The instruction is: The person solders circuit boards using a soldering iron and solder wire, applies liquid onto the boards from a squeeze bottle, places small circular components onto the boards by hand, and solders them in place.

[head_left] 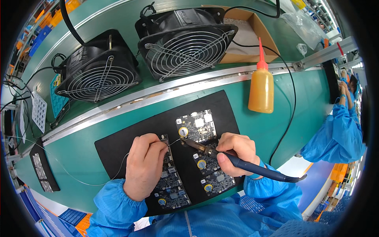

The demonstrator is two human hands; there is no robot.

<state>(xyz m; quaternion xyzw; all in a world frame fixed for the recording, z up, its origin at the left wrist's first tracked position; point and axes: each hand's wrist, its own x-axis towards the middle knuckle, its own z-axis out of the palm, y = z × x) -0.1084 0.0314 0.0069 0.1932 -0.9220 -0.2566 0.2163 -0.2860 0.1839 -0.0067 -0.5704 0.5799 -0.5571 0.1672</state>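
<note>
My right hand (237, 154) is closed round a dark blue soldering iron (258, 169), its tip pointing left over a circuit board (203, 126) with a yellow-ringed round part. Pinched in my left hand (145, 166) is a thin solder wire (121, 168); its end reaches toward the iron's tip at the board's lower left edge. Whether wire and tip touch is too small to tell. Another strip of circuit boards (173, 193) lies partly under my left hand. More boards (217, 182) sit below my right hand. All rest on a black mat (118, 146).
Two black fans (185, 47) with wire guards stand behind a metal rail (158, 89). A bottle of amber liquid (261, 91) with a red nozzle stands at right, beside a hanging black cable (294, 102). A cardboard box (272, 43) is behind. A blue-sleeved person (335, 134) works at far right.
</note>
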